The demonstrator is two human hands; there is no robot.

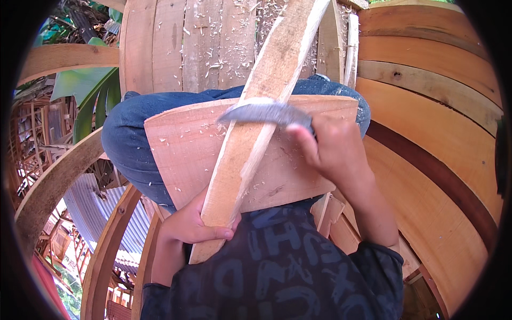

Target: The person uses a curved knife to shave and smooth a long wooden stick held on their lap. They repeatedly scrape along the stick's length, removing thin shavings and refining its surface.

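Note:
A long, pale wooden plank (234, 165) slants from near my body up toward the far right, its edges roughly cut. Around its near end my left hand (200, 224) is closed, the thumb lying over the top face. In my right hand (336, 138) is a knife (266, 113) with a broad curved grey blade; the fist hides most of its handle. The blade lies across the plank, touching it or just over it, with a pale shaving or fresh cut at its far edge. Beneath the plank, a wide flat board (181, 144) rests on my lap.
Wood shavings (213, 53) litter the slatted wooden floor (168, 48) ahead. Curved planks (426, 112) form a wall close on my right. Wooden ribs (58, 181) rise on my left, with corrugated metal sheet (130, 218) and a green leaf (85, 85) beyond them.

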